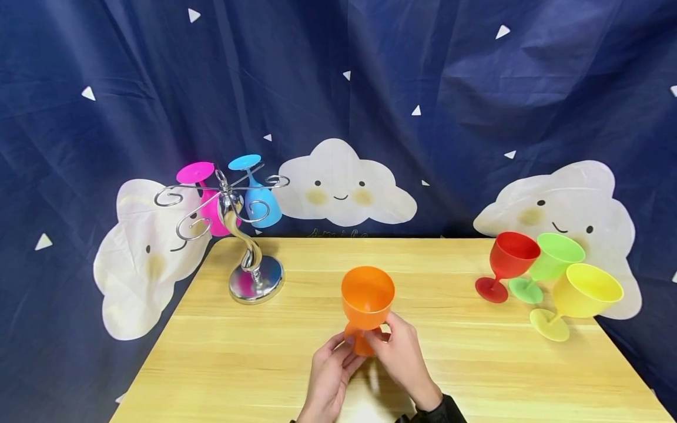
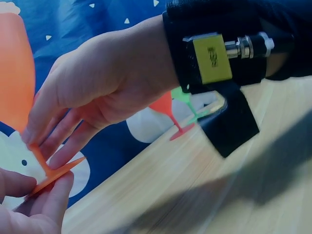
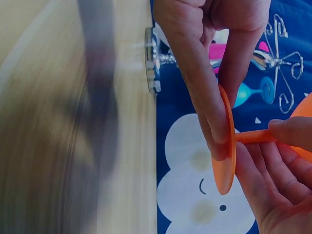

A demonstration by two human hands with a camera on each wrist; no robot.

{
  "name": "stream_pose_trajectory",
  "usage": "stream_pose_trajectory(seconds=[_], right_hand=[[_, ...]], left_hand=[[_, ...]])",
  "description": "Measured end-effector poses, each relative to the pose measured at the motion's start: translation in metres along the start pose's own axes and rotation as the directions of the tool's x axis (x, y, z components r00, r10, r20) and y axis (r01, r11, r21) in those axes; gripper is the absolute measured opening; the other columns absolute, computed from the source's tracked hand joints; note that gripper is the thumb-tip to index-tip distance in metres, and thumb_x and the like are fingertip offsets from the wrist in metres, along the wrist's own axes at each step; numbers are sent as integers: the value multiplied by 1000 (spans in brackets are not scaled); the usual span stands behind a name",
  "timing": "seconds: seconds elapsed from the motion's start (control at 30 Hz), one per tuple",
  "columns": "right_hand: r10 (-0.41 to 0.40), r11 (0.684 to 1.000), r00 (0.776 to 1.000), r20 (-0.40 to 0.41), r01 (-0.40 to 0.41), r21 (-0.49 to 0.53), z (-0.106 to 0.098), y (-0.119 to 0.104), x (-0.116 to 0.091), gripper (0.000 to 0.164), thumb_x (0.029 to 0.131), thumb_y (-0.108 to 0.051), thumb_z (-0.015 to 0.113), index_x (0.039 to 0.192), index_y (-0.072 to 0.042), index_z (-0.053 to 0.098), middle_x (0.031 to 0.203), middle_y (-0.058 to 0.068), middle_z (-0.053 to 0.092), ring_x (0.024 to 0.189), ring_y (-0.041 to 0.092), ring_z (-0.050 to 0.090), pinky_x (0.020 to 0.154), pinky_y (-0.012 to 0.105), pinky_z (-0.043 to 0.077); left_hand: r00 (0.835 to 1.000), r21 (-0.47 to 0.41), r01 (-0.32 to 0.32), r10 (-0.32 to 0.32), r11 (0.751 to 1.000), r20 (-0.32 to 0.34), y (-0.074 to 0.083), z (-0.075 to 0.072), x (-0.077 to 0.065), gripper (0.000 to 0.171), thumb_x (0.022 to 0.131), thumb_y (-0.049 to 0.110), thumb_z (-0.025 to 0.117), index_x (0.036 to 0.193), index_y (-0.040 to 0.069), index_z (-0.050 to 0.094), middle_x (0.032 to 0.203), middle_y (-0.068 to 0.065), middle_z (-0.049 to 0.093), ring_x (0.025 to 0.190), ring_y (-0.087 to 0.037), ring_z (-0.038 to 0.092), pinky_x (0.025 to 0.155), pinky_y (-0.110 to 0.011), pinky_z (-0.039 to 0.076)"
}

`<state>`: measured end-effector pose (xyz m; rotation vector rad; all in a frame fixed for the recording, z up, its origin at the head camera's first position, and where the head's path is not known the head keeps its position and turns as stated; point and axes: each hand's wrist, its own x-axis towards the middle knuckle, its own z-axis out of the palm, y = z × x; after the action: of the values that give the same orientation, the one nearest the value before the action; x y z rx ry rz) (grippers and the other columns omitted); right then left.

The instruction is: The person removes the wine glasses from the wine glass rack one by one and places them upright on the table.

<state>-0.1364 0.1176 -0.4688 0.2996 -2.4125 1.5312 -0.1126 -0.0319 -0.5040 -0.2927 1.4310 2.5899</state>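
Note:
An orange goblet point(image 1: 368, 299) is held upright over the front middle of the table. My left hand point(image 1: 329, 375) pinches the edge of its round foot point(image 3: 224, 175), thumb above and fingers beneath, as both wrist views show. With thumb and fingers, my right hand point(image 1: 406, 353) holds the thin stem point(image 2: 39, 158) just under the bowl. In the right wrist view the left hand point(image 3: 214, 63) comes in from the top, and the right hand point(image 3: 280, 190) is at the lower right.
On the left stands a silver rack point(image 1: 256, 281) with curled arms. A pink goblet point(image 1: 197, 173) and a blue goblet point(image 1: 263, 205) hang upside down from it. Red point(image 1: 509, 258), green point(image 1: 550, 261) and yellow point(image 1: 576, 299) goblets stand at the right of the wooden table point(image 1: 222, 364).

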Motion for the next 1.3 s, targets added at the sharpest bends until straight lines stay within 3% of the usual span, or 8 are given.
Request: stream_pose_trajectory(seconds=[0.23,0.37,0.47,0.63,0.77,1.0,1.17,1.3], right_hand=[[7,999,1000,2,-7,-45,-15,13,8,26,88,4,84,110,-8,76,106,6,78,102,25,74,81,29,66],[36,994,999,2,-35,-106,-28,25,15,26,87,7,81,110,-4,73,107,12,79,102,30,75,80,30,66],[52,988,999,-5,-52,-144,-39,35,19,27,88,7,80,112,-2,71,110,15,79,106,35,76,81,36,68],[59,974,998,-25,-63,-220,-60,54,20,28,89,3,81,114,0,69,112,19,78,108,40,76,84,46,68],[68,958,997,-21,-71,-279,-76,69,21,28,91,0,80,115,2,67,113,22,77,105,42,77,84,50,68],[133,929,991,-13,-129,-348,-99,91,22,29,93,-3,80,118,6,67,112,27,77,102,44,77,87,57,65],[164,918,986,-42,-168,-360,-115,102,25,29,92,-4,81,115,7,68,108,28,78,100,45,77,81,49,65],[168,905,983,-69,-182,-384,-129,109,26,26,90,-6,82,109,7,70,100,25,78,94,44,76,78,47,63]], left_hand=[[998,198,-53,60,979,-28,12,-4,7,55,114,22,55,155,-13,46,152,-28,60,128,-26,71,105,-35,61],[981,383,-123,171,916,-95,21,-7,8,54,112,28,61,152,-7,54,149,-26,63,131,-30,68,104,-27,59],[942,545,-193,310,816,-130,25,-10,8,48,109,27,67,147,-1,63,141,-19,70,129,-29,67,104,-31,60],[864,768,-269,499,581,-75,29,-16,6,44,105,26,72,144,8,66,146,-16,66,137,-37,62,116,-58,52],[821,854,-303,571,423,9,35,-22,6,49,104,27,72,148,6,63,155,-19,59,145,-43,54,120,-67,44],[783,939,-301,605,163,146,41,-32,7,58,103,30,73,154,4,58,160,-17,54,151,-38,48,123,-61,44],[765,958,-285,612,43,200,43,-34,8,61,102,33,73,153,3,57,159,-18,56,149,-38,49,122,-59,44],[765,964,-267,610,10,206,44,-35,9,61,102,35,73,153,4,58,157,-17,58,148,-38,50,122,-59,44]])
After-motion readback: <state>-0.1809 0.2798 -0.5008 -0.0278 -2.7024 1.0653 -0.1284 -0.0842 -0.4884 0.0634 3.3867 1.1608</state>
